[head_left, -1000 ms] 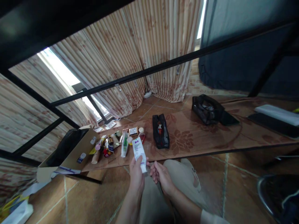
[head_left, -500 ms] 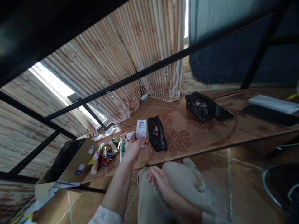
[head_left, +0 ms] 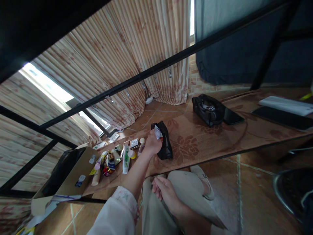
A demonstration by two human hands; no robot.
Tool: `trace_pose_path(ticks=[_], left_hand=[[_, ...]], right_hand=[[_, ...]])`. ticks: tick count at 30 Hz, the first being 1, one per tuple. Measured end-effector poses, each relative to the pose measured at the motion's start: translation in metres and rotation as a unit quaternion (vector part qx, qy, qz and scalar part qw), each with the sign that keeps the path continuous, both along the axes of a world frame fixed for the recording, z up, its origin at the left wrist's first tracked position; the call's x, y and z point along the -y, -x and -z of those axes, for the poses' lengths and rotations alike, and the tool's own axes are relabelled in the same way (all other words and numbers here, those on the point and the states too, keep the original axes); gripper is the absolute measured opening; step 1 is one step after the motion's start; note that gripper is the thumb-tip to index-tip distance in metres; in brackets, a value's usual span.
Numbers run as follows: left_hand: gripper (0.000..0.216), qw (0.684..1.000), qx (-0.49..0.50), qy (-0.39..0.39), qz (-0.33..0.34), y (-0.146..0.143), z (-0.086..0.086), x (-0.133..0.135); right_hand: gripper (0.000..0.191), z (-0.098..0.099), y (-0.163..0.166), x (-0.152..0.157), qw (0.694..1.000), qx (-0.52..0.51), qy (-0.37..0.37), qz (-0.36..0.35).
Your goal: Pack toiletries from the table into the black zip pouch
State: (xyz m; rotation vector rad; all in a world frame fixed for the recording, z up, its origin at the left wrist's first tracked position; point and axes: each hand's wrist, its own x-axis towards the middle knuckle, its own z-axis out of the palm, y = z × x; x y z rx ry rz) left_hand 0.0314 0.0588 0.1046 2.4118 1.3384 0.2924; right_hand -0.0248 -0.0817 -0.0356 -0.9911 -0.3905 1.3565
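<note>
My left hand (head_left: 154, 143) is closed around a small white packet (head_left: 157, 132) with purple print. It holds the packet over the opening of a black pouch (head_left: 166, 143) on the cloth-covered table, and the hand hides part of the pouch. To the left of that hand lie a white and green tube (head_left: 126, 160), a small jar with a yellow band (head_left: 132, 154) and a glittery square case (head_left: 134, 143). On my lap rests my right hand (head_left: 167, 192), its fingers curled in with nothing visible in them.
A second black bag (head_left: 207, 110) stands farther right, beside a dark phone (head_left: 233, 117). Several small bottles and tubes lie near an open cardboard box (head_left: 73, 173) at the left. A black metal rail (head_left: 146, 75) crosses in front of the curtains.
My left hand has moved the white packet right, from beside the black pouch to over its opening. My right hand has stayed on my lap. The view has shifted slightly.
</note>
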Motion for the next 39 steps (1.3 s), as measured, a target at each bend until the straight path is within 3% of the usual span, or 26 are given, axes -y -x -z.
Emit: trace_pose_path(ticks=[4,11,17,21,24,29,39], left_hand=[[0.060,1.000,-0.023,0.007,-0.005,-0.017,0.004,0.003],[0.056,0.993,0.068,0.093,0.027,-0.021,0.021,0.006],[0.044,0.962,0.269,0.045,0.029,0.020,0.030,0.026],[0.036,0.925,0.372,0.049,-0.054,0.064,0.055,0.045],[0.035,0.922,0.363,0.052,-0.123,0.096,0.084,0.060],[0.041,0.947,0.283,0.046,-0.147,0.121,0.120,0.079],[0.030,0.979,0.158,0.045,-0.123,0.113,0.108,0.086]], right_hand=[[0.053,0.003,0.001,-0.001,1.000,-0.003,0.003,0.005],[0.048,0.009,0.004,-0.002,1.000,-0.019,0.002,0.004],[0.046,0.008,0.003,0.001,1.000,0.000,-0.003,0.008],[0.050,0.009,0.002,0.001,1.000,0.020,-0.014,0.011],[0.052,0.010,0.001,0.002,0.999,0.031,-0.022,0.007],[0.050,0.012,0.000,0.004,0.998,0.065,-0.010,-0.001],[0.045,0.015,-0.003,0.008,0.995,0.097,0.012,0.011]])
